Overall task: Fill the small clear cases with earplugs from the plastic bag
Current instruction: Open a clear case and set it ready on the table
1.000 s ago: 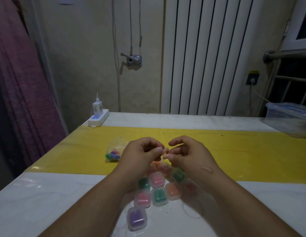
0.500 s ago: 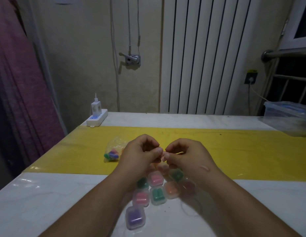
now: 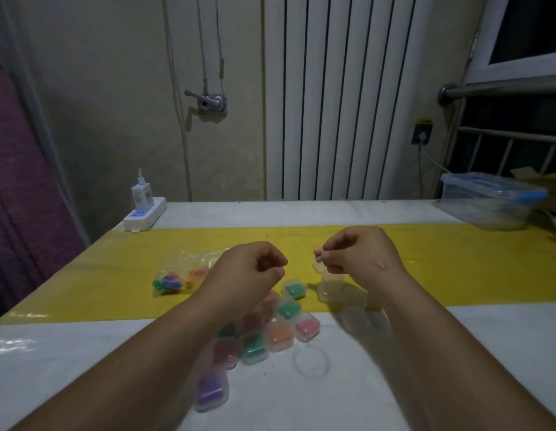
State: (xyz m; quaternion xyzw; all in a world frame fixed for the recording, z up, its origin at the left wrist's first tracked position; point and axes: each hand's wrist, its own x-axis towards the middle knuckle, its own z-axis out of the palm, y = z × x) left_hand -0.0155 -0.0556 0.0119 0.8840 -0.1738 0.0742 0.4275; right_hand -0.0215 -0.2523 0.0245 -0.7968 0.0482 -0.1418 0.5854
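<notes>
Right hand (image 3: 360, 259) pinches an empty clear case (image 3: 329, 283), presumably readying it for filling; left hand (image 3: 248, 272), curled with contents indiscernible, hovers near the plastic bag (image 3: 180, 275); filled cases (image 3: 280, 334) lie grouped on the surface (image 3: 84, 353).

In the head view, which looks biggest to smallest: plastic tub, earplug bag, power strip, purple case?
1. plastic tub
2. earplug bag
3. power strip and purple case look alike; the case is nearer the camera, so no ranking between them.
</notes>
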